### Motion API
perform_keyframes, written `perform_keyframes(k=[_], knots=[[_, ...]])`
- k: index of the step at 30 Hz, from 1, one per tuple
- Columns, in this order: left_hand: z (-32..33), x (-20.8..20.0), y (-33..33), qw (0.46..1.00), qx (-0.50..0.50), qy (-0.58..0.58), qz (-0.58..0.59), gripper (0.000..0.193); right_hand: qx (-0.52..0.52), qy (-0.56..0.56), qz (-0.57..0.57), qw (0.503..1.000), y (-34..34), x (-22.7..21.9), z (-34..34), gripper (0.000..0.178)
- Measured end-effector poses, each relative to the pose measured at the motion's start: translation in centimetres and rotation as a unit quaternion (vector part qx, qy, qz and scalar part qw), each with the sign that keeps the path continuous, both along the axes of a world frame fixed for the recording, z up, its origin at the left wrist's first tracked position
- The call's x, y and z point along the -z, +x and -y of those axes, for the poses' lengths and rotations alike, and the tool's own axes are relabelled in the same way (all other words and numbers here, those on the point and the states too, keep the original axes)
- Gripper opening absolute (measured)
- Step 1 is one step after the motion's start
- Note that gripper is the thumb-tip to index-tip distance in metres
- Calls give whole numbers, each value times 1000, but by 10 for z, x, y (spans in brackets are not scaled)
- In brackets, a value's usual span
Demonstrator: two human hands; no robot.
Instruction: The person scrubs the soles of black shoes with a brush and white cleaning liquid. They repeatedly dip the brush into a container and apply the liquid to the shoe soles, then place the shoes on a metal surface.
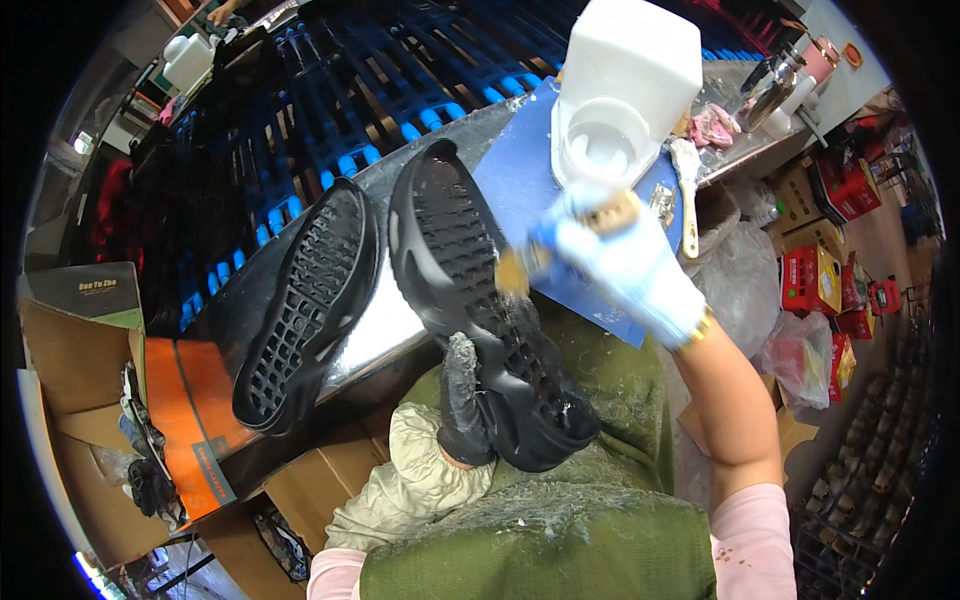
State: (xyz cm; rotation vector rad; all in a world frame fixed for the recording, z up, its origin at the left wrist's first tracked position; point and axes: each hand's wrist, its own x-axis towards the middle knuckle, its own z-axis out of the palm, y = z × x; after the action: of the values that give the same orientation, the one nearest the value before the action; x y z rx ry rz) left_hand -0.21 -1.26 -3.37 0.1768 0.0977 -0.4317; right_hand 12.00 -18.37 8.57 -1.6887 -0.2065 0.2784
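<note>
My left hand (pixel 463 405), in a dark worn glove, is closed on the side of a black shoe sole (pixel 422 262), which is tilted with its hollow, gridded inside facing up. My right hand (pixel 625 262), in a pale knit glove, is wrapped round a brush (pixel 513 272). The brush's tan bristles are at the inner edge of the sole, near its middle; motion blurs them, so contact is hard to judge. To the left, a second black shoe sole (pixel 308 300) lies on the metal table edge. A white plastic container (pixel 635 60) with a cut-open front stands beyond my right hand.
Under the container lies a blue sheet (pixel 520 150). A white-handled brush (pixel 688 195) and a crumpled pink cloth (pixel 713 126) sit to its right. Behind the table runs a roller conveyor (pixel 400 70). Open cardboard boxes (pixel 85 345) stand at the left, plastic bags (pixel 740 280) at the right.
</note>
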Motion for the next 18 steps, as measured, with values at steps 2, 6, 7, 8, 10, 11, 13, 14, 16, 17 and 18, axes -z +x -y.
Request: perform_keyframes(k=[2, 6, 7, 8, 10, 11, 13, 14, 16, 17, 18], knots=[[-4, -8, 3, 1000, -11, 14, -3, 49, 32, -150, 245, 957, 16, 1, -10, 8], [-13, -10, 4, 997, 19, -57, -56, 55, -9, -24, 146, 989, -24, -20, -11, 9], [-15, 5, 5, 995, 42, -88, -34, 54, -36, -59, 180, 981, -32, -8, -6, 9], [-19, 25, 6, 991, 64, -116, -13, 53, 8, -51, 166, 985, -35, 8, 0, 9], [-28, 61, 8, 980, 97, -171, 30, 52, 65, -84, 177, 978, -47, 5, 10, 10], [-26, 54, 7, 983, 96, -157, 28, 52, 90, -126, 199, 968, -58, -5, 18, 12], [-26, 33, 9, 990, 86, -108, 7, 52, -64, -110, 417, 900, -66, -6, 27, 12], [-27, 25, 8, 993, 77, -92, 2, 52, -45, -149, 289, 945, -85, -5, 23, 11], [-31, 14, 6, 996, 65, -67, 0, 52, 21, -147, 257, 955, -89, 7, 36, 13], [-33, 13, 6, 996, 59, -62, 1, 53, 71, -205, 283, 934, -91, 10, 45, 14], [-37, 13, 8, 997, 54, -58, 8, 53, 157, -32, 107, 981, -107, 12, 43, 14]])
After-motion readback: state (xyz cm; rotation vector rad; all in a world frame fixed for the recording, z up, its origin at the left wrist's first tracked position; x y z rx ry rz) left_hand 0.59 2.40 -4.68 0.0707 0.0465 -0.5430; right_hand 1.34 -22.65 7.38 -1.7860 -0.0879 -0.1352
